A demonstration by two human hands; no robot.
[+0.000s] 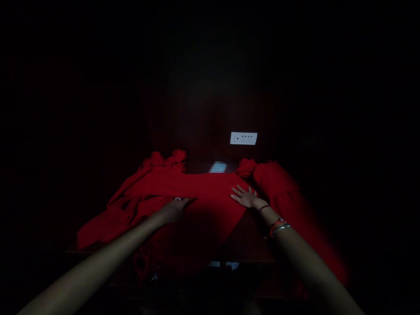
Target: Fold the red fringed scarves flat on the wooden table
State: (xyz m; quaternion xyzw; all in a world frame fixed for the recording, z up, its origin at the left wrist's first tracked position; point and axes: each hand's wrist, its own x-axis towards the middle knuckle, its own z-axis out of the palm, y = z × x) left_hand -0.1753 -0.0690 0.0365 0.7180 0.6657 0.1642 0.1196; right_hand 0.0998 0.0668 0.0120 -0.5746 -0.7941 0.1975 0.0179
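Observation:
A large red garment (210,208) is spread across a dark table, its near part hanging over the front edge. My right hand (245,197) lies flat on its right side, fingers spread and palm down. A dark band, a red bracelet and a silvery bangle circle that wrist. On the left, my left hand (173,211) is closed at a fold of the cloth. A ring shows on it, while most of its fingertips are hidden by the fabric and shadow.
Bunched red cloth (147,175) lies at the left, and more red cloth (278,183) drapes down at the right. A white socket panel (243,138) is on the dark wall behind. Beyond the garment sits a small pale blurred item (218,167). Surroundings are very dark.

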